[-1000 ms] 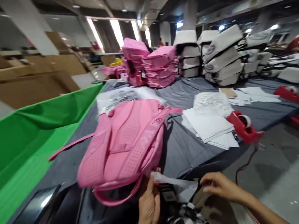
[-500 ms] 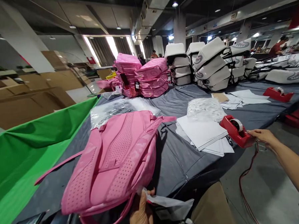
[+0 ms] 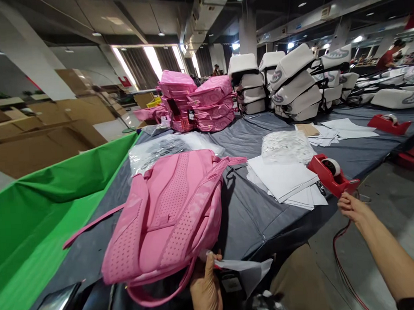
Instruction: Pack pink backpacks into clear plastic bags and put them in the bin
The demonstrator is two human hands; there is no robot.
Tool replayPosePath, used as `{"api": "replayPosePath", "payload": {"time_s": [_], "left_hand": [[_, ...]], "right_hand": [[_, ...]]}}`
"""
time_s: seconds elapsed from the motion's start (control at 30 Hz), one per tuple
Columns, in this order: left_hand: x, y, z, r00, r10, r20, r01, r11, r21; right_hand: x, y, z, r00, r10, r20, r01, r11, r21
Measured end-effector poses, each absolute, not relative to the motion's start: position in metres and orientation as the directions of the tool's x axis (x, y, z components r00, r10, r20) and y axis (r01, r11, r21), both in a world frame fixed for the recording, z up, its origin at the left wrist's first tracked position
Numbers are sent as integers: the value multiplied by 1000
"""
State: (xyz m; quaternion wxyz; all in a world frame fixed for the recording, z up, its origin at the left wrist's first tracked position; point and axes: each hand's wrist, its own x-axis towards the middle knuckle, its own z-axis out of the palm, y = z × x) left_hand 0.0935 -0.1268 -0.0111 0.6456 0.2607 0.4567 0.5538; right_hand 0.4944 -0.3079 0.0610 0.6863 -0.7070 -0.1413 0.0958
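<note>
A pink backpack [image 3: 171,212] lies on the dark-covered table with its perforated back panel and shoulder straps facing up. At its near lower edge, my left hand [image 3: 205,287] is closed, thumb on top, on a thin translucent white sheet [image 3: 247,268]. A black tag with a pale label [image 3: 232,283] shows beside that hand. Off to the right, my right hand [image 3: 354,209] is pinched just below the near end of a red tape dispenser [image 3: 328,174]. Whatever is between those fingertips is too small to make out. A white tape roll [image 3: 332,166] sits in the dispenser.
White paper sheets [image 3: 281,176] and a clear bag of white pieces [image 3: 286,147] lie beside the dispenser. Pink backpacks [image 3: 211,104] and white bags [image 3: 293,85] are stacked behind. Green cloth [image 3: 56,190] borders the left; a phone [image 3: 51,306] lies near left.
My right hand has moved from the dispenser's end to just below it, toward me, fingers now more curled. My left hand still grips the translucent sheet. The view has shifted slightly.
</note>
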Motion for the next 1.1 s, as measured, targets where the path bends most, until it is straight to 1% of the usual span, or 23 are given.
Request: {"api": "replayPosePath", "payload": {"time_s": [0.07, 0.13, 0.17, 0.2, 0.27, 0.3, 0.37, 0.43, 0.47, 0.57, 0.6, 0.67, 0.73, 0.77, 0.8, 0.87, 0.93, 0.97, 1.03, 1.1], "left_hand": [[96, -130, -9, -46, 964, -260, -467, 210, 859], [98, -135, -3, -43, 973, -225, -447, 183, 875], [99, -137, 0, -40, 977, -209, -442, 170, 881], [100, -138, 3, -39, 980, -197, -443, 160, 882], [103, -136, 9, -27, 982, -189, -475, 153, 867], [103, -135, 12, -17, 983, -181, -492, 149, 858], [104, -133, 17, 0, 987, -159, -513, 137, 847], [104, -132, 22, 10, 991, -134, -518, 120, 847], [104, -133, 23, 17, 992, -123, -522, 113, 845], [102, -134, 25, 32, 994, -101, -559, 102, 823], [101, -134, 24, 43, 994, -100, -574, 107, 812], [98, -135, 22, 93, 992, -85, -600, 124, 791], [96, -135, 18, 131, 990, -47, -630, 120, 768], [96, -135, 15, 125, 991, -42, -644, 114, 756], [96, -135, 12, 99, 993, -57, -659, 108, 744], [97, -133, 5, 31, 991, -133, -678, 118, 725], [99, -132, -2, 25, 978, -205, -688, 166, 706], [99, -131, -4, 41, 974, -224, -694, 189, 695], [99, -130, -6, 69, 966, -249, -705, 223, 673], [99, -130, -5, 62, 961, -269, -710, 232, 665]], "right_hand": [[450, -275, 53, 866, 499, -28, -16, -28, -999], [394, -243, 54, 709, 700, -83, -55, -63, -997], [364, -230, 59, 598, 798, -75, -20, -79, -997], [336, -217, 65, 472, 881, -39, 58, -75, -995], [289, -195, 79, 201, 976, 86, 278, 28, -960], [271, -184, 85, 75, 986, 151, 376, 113, -920], [246, -162, 89, -130, 960, 250, 505, 281, -816], [232, -143, 85, -256, 916, 308, 618, 400, -677], [229, -135, 81, -295, 896, 332, 683, 441, -583], [226, -121, 68, -351, 853, 387, 838, 470, -277], [225, -119, 65, -359, 846, 394, 863, 462, -206], [226, -118, 63, -357, 851, 386, 890, 435, -136], [227, -118, 63, -333, 876, 348, 903, 403, -149], [229, -119, 65, -311, 894, 323, 906, 382, -183], [231, -119, 66, -289, 911, 293, 901, 363, -238], [237, -119, 69, -277, 938, 208, 850, 340, -403], [242, -118, 68, -291, 948, 128, 764, 311, -566], [243, -117, 66, -297, 950, 98, 727, 292, -622], [244, -113, 58, -286, 956, 61, 692, 250, -677], [242, -110, 48, -263, 964, 44, 690, 220, -690]]}}
